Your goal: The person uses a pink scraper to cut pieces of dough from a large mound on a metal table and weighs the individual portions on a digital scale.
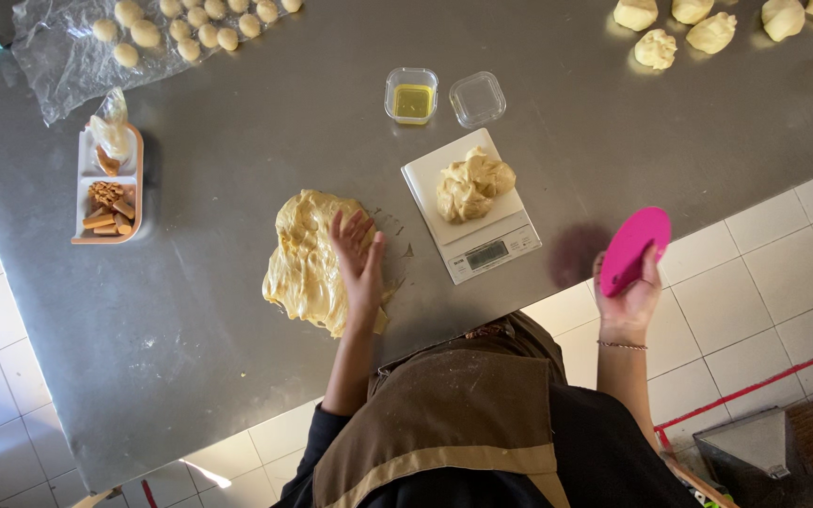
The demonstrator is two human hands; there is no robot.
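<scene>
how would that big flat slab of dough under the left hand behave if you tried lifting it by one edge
The dough slab would probably sag and stretch: it lies spread flat with ragged edges. Its glossy surface suggests it is sticky, so it may cling to the steel table and to the left hand pressing on it.
</scene>
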